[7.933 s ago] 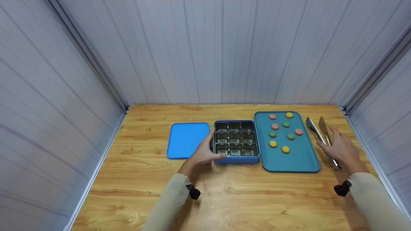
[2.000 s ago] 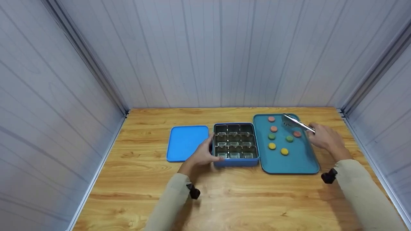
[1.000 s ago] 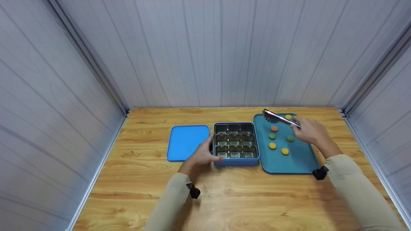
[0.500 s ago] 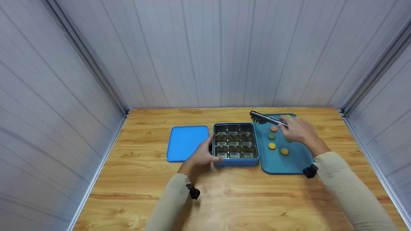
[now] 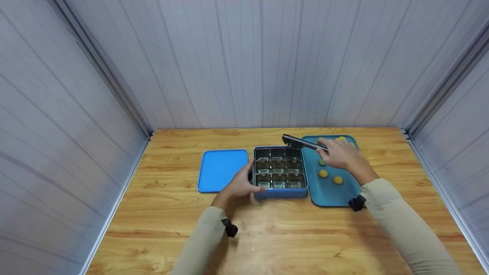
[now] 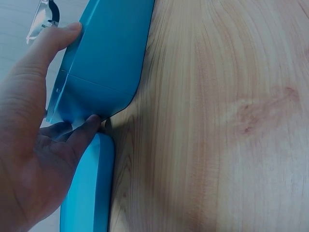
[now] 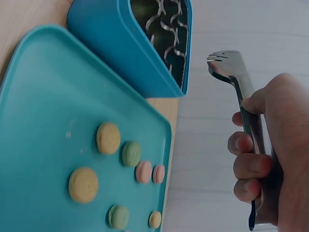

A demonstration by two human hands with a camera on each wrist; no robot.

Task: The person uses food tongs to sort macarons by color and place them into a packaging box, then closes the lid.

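Note:
My left hand (image 5: 240,184) grips the left front corner of a blue box (image 5: 282,194), thumb on the front rim and fingers along the side. Inside the box sits a dark plastic insert (image 5: 279,167) divided into several compartments. Metal tongs (image 5: 308,144) are in my right hand (image 5: 339,154), fingers wrapped round them. Their tips hover at the box's back right corner; whether they hold anything cannot be seen. Under the right hand, the teal tray (image 5: 328,198) carries yellow macarons (image 7: 83,184), green macarons (image 7: 131,153) and pink macarons (image 7: 143,171).
A flat blue lid (image 5: 222,170) lies on the wooden table (image 5: 275,236), left of the box. The tray stands close against the box's right side. Pale panel walls (image 5: 237,65) enclose the table at the back and sides.
My right hand took the tongs from the table, brought them over the tray, then left to the box. One green macaron has gone from the tray. The left hand keeps its grip.

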